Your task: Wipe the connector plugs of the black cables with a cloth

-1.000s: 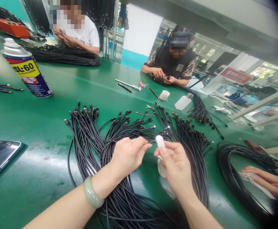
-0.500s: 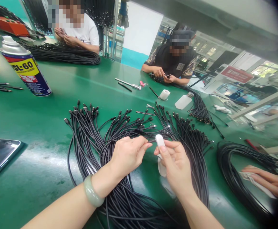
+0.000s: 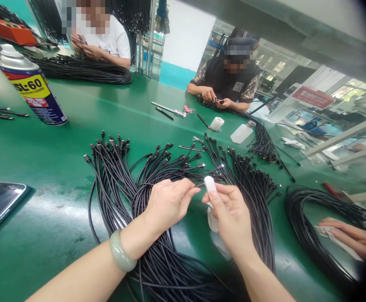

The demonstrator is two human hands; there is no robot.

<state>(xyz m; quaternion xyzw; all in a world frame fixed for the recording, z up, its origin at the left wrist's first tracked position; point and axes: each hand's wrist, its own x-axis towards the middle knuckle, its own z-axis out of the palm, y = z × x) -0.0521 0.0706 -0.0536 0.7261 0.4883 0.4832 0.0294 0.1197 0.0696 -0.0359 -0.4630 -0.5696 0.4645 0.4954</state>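
Between thumb and fingers, my left hand [image 3: 168,201] pinches a thin black cable [image 3: 200,185]. The cable runs right to a white cloth [image 3: 209,183], which looks folded over a finger of my right hand [image 3: 233,222]. My right thumb presses on this cloth, and a loose part of it hangs below. The cable's end is hidden behind the cloth and fingers. Under my left hand and forearm lies a large bundle of black cables [image 3: 113,180] with plugs pointing away from me. Another cable bundle [image 3: 258,201] passes behind my right hand.
On the green table [image 3: 76,167] stand a spray can [image 3: 38,90] and a phone [image 3: 0,207] at left. Beyond the cables lie a metal tool [image 3: 168,109], a white roll [image 3: 216,123] and a translucent bottle [image 3: 242,132]. Co-workers handle cables opposite; another person's hand [image 3: 352,235] holds cloth at right.
Almost nothing differs. Both hands keep the same grip on the cable and the cloth; the view has shifted very slightly.
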